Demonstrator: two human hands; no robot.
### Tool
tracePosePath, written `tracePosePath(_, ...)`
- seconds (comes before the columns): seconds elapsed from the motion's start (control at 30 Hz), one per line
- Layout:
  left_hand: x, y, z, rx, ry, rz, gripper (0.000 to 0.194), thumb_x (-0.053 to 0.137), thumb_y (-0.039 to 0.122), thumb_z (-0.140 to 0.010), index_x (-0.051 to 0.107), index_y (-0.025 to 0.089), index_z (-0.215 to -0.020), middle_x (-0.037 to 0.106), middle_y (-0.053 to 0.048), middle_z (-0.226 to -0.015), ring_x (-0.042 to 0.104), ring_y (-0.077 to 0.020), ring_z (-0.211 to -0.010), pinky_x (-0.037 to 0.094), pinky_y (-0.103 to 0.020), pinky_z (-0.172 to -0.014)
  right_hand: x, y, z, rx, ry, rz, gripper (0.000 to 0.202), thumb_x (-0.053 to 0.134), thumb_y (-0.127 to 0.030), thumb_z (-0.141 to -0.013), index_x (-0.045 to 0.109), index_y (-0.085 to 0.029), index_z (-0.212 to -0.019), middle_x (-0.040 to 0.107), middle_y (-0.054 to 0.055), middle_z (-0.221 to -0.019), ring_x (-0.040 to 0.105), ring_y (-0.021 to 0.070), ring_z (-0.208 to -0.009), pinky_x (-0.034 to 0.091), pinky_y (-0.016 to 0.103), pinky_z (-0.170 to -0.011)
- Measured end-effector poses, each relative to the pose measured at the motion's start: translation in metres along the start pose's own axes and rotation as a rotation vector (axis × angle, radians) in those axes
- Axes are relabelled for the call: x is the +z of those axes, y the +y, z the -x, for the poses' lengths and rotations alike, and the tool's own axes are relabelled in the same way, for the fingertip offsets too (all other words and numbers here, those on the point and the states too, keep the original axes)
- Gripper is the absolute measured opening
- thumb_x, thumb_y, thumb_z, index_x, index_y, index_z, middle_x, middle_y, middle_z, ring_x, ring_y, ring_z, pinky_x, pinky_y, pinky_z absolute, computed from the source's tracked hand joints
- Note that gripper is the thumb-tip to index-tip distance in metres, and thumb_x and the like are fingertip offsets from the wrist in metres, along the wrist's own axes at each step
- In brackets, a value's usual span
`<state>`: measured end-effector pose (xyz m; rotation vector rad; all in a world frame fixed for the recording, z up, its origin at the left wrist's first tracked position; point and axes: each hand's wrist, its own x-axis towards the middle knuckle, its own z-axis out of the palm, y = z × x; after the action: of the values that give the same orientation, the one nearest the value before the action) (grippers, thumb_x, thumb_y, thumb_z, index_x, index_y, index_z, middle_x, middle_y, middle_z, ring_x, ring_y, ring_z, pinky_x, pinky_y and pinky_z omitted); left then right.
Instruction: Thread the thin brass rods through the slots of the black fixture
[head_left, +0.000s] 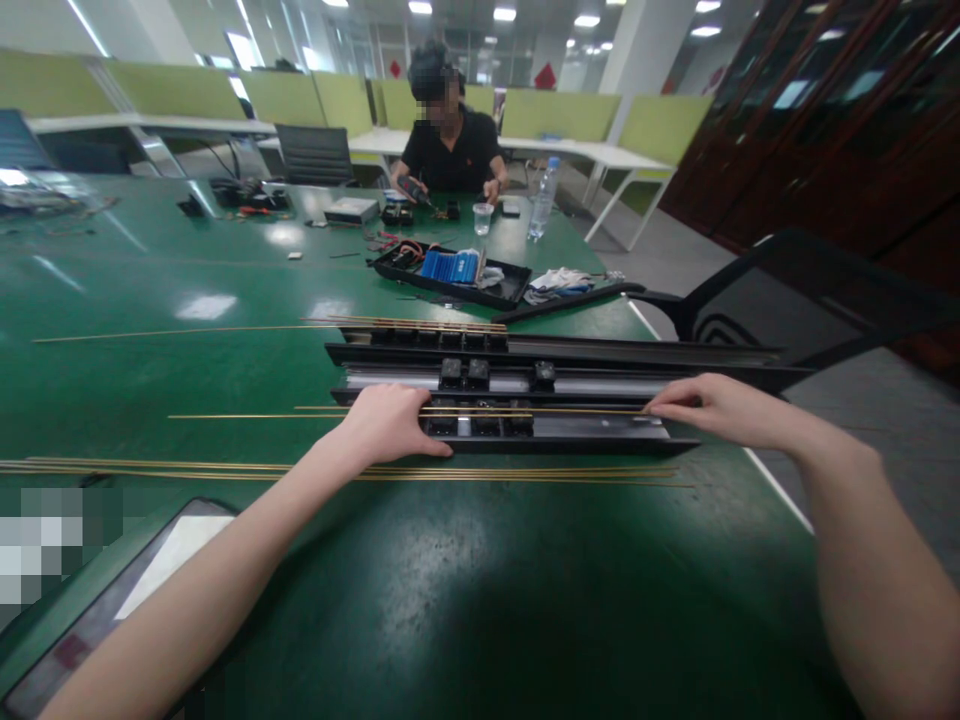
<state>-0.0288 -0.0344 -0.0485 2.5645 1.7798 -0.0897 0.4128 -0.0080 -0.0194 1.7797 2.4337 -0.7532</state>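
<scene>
My right hand (709, 408) pinches the right end of a thin brass rod (592, 411). The rod runs left over the nearest black channel (607, 446), just above several small black blocks (487, 422) inside it. Around the left part of that channel, my left hand (386, 422) is closed, its thumb on the near rim and its fingers toward the far side. A second brass rod (247, 416) lies along the same channel and sticks out past my left hand. My left fingertips are partly hidden behind the blocks and rods.
Behind lie a middle channel (390, 380) with three blocks and a far channel (600, 350) topped by rods. Loose brass rods (525, 474) lie in front. A black tray (514, 285), gloves (559, 283), a bottle (544, 200) and a seated person (454, 150) are beyond.
</scene>
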Motion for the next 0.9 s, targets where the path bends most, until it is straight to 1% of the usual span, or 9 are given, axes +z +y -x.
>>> tracePosePath(0.07, 0.0, 0.0, 0.0, 0.001, 0.002, 0.005, 0.072, 0.058, 0.084, -0.062, 0.067, 0.02, -0.095, 0.075, -0.012, -0.099, 0.07, -0.0329, -0.09, 0.05, -0.038, -0.074, -0.003, 0.009, 0.001, 0.036, 0.05, 0.049, 0.04, 0.056, -0.049, -0.09, 0.08, -0.019, -0.099, 0.077, 0.01, -0.104, 0.069, 0.0287, -0.094, 0.051, 0.038, -0.084)
tracePosePath(0.13, -0.001, 0.0, 0.0, 0.001, 0.003, 0.012, 0.072, 0.058, 0.083, -0.062, 0.068, 0.019, -0.095, 0.075, -0.013, -0.1, 0.07, -0.0336, -0.09, 0.05, -0.039, -0.074, -0.005, 0.014, 0.001, 0.059, 0.155, 0.134, 0.034, 0.059, -0.044, -0.087, 0.08, -0.018, -0.093, 0.078, 0.012, -0.099, 0.069, 0.03, -0.09, 0.051, 0.04, -0.08)
tracePosePath(0.23, -0.001, 0.0, 0.0, -0.004, -0.006, 0.022, 0.074, 0.059, 0.083, -0.061, 0.068, 0.019, -0.097, 0.075, -0.014, -0.1, 0.07, -0.0344, -0.091, 0.051, -0.039, -0.075, -0.003, 0.009, -0.001, 0.014, 0.301, 0.237, 0.029, 0.062, -0.044, -0.086, 0.078, -0.021, -0.087, 0.077, 0.012, -0.094, 0.068, 0.0297, -0.085, 0.049, 0.041, -0.074)
tracePosePath(0.37, -0.001, 0.001, 0.0, -0.018, -0.018, 0.013, 0.073, 0.061, 0.083, -0.061, 0.069, 0.02, -0.098, 0.075, -0.013, -0.101, 0.07, -0.033, -0.092, 0.051, -0.038, -0.077, 0.01, -0.024, -0.008, -0.123, 0.445, 0.329, 0.041, 0.053, -0.055, -0.091, 0.076, -0.023, -0.082, 0.076, 0.009, -0.092, 0.068, 0.0288, -0.086, 0.048, 0.039, -0.073)
tracePosePath(0.47, 0.0, 0.0, 0.0, -0.012, -0.007, 0.013, 0.073, 0.061, 0.083, -0.061, 0.069, 0.02, -0.097, 0.075, -0.012, -0.1, 0.07, -0.0326, -0.092, 0.05, -0.037, -0.077, 0.029, -0.059, -0.015, -0.279, 0.509, 0.293, 0.039, 0.048, -0.05, -0.096, 0.075, -0.024, -0.086, 0.075, 0.007, -0.095, 0.067, 0.0273, -0.092, 0.049, 0.039, -0.078)
tracePosePath(0.53, 0.0, 0.0, 0.0, -0.006, -0.004, 0.016, 0.072, 0.061, 0.082, -0.062, 0.069, 0.02, -0.097, 0.075, -0.012, -0.099, 0.07, -0.0327, -0.091, 0.05, -0.038, -0.077, 0.045, -0.081, -0.02, -0.384, 0.511, 0.233, 0.033, 0.048, -0.043, -0.098, 0.075, -0.023, -0.096, 0.076, 0.007, -0.1, 0.067, 0.0257, -0.096, 0.05, 0.039, -0.083)
tracePosePath(0.6, 0.0, 0.0, 0.0, -0.005, -0.004, 0.018, 0.072, 0.06, 0.082, -0.063, 0.07, 0.02, -0.098, 0.075, -0.013, -0.098, 0.07, -0.0329, -0.091, 0.05, -0.038, -0.078, 0.06, -0.098, -0.024, -0.444, 0.505, 0.178, 0.029, 0.049, -0.037, -0.099, 0.073, -0.023, -0.106, 0.075, 0.007, -0.105, 0.066, 0.0248, -0.099, 0.05, 0.039, -0.087)
tracePosePath(0.73, 0.0, -0.001, 0.001, -0.009, 0.001, 0.029, 0.073, 0.061, 0.082, -0.062, 0.069, 0.02, -0.099, 0.075, -0.013, -0.1, 0.07, -0.0333, -0.091, 0.05, -0.039, -0.078, 0.082, -0.117, -0.031, -0.482, 0.542, 0.14, 0.027, 0.049, -0.031, -0.099, 0.071, -0.021, -0.111, 0.075, 0.008, -0.105, 0.066, 0.0251, -0.097, 0.049, 0.041, -0.086)
tracePosePath(0.9, 0.001, -0.002, 0.001, -0.006, 0.009, 0.033, 0.073, 0.061, 0.083, -0.06, 0.069, 0.02, -0.096, 0.075, -0.013, -0.1, 0.07, -0.0339, -0.091, 0.05, -0.039, -0.077, 0.087, -0.125, -0.037, -0.493, 0.582, 0.086, 0.021, 0.051, -0.029, -0.098, 0.07, -0.022, -0.102, 0.075, 0.007, -0.101, 0.065, 0.0246, -0.095, 0.048, 0.041, -0.087)
